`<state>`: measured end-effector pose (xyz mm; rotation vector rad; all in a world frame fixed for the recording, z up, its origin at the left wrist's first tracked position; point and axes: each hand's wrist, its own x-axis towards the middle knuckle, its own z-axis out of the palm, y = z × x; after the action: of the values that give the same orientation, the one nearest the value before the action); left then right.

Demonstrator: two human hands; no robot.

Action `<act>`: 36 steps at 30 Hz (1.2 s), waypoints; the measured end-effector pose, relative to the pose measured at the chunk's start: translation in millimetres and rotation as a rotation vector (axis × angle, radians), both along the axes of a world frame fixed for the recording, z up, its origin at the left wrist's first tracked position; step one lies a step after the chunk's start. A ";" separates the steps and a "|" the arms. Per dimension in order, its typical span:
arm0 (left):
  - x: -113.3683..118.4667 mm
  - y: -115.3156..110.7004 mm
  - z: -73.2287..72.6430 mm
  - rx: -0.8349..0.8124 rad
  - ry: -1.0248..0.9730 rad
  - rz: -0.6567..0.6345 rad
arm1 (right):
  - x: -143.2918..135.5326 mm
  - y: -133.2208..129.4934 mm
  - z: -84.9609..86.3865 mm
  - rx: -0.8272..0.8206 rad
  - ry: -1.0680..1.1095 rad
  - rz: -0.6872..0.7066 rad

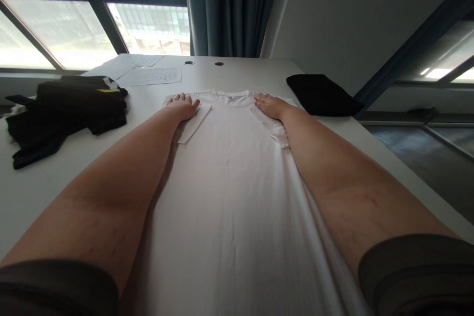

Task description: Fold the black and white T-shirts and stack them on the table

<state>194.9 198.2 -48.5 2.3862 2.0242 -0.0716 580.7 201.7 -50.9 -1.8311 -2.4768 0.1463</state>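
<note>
White T-shirt (229, 168) lies spread on the bench under two flat hands

The shirt runs lengthwise down the middle of the white bench (244, 71), its collar (231, 99) at the far end and its body reaching toward the wearer and out of view at the bottom. A crease runs down the front, and longer folds slant along the right side. The short sleeves lie at either side below the shoulders, their edges angled.

The left hand (182, 106) rests palm down on the left shoulder area, its fingers released and a little apart. The right hand (272, 106) presses flat on the opposite shoulder area, its fingers also released, clenching nothing. Both bare forearms stretch along the sides of the shirt, with dark cuffs near the elbows.

Well to the left of the shirt sits a crumpled heap of dark clothing (70, 108) with a small yellow patch. Beyond it, papers (150, 76) lie toward the far left corner, and two round inserts (188, 63) are set in the bench top. Near the right edge, past the right hand, lies a flat black item (323, 95). Behind the bench hang a blue-gray curtain (233, 10) and, left of it, bright windows (148, 22).
</note>
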 end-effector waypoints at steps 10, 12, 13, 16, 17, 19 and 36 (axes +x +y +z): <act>14.5 -36.3 20.3 0.179 -0.098 0.094 | -12.0 -5.6 3.4 -0.010 -0.050 -0.070; 6.7 -71.0 27.8 0.287 -0.115 0.046 | -14.7 -10.7 5.2 0.016 -0.042 -0.076; -0.6 -95.1 30.5 0.294 -0.121 0.004 | -15.8 -13.5 6.0 0.035 -0.040 -0.075; -36.3 -190.2 29.5 0.244 -0.133 -0.135 | -17.2 -22.3 7.4 0.136 -0.056 -0.061; -51.6 -226.3 26.1 0.214 -0.133 -0.176 | -17.3 -25.4 7.6 0.191 -0.071 -0.059; -83.3 -297.7 17.1 0.146 -0.144 -0.204 | -18.8 -32.2 8.5 0.329 -0.110 -0.068; -126.6 -514.2 23.5 0.021 -0.281 0.420 | -354.0 -99.0 44.8 0.031 -0.005 0.101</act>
<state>68.3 -316.0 -25.0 1.8020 2.3280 0.2725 226.7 102.7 -6.1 -1.6978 -2.5604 0.1073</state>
